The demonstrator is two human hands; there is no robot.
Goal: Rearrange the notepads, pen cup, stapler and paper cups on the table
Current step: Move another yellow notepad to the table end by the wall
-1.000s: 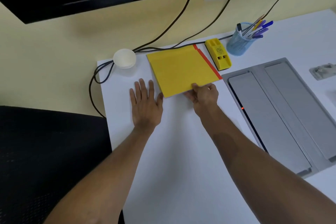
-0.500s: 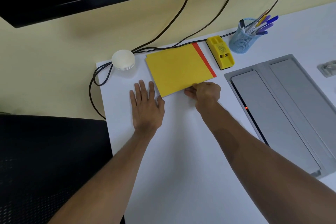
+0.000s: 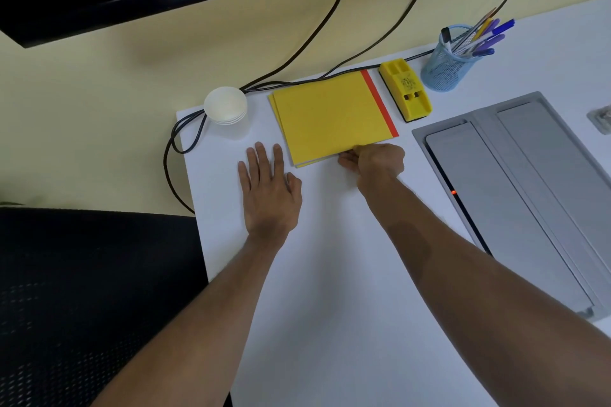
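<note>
Head view, pinching the near edge of the stacked yellow notepads point(image 3: 330, 116) at frame centre with the right hand point(image 3: 373, 160), seemingly squaring them beside the yellow stapler point(image 3: 406, 89), resting the left hand point(image 3: 269, 188) flat, empty, on the white table point(image 3: 330, 291) for balance.

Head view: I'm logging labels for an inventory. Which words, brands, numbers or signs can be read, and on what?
None can be read.
stapler: dark printed mark on top, too blurred to read.
notepads, pen cup, paper cups: no print visible.
</note>
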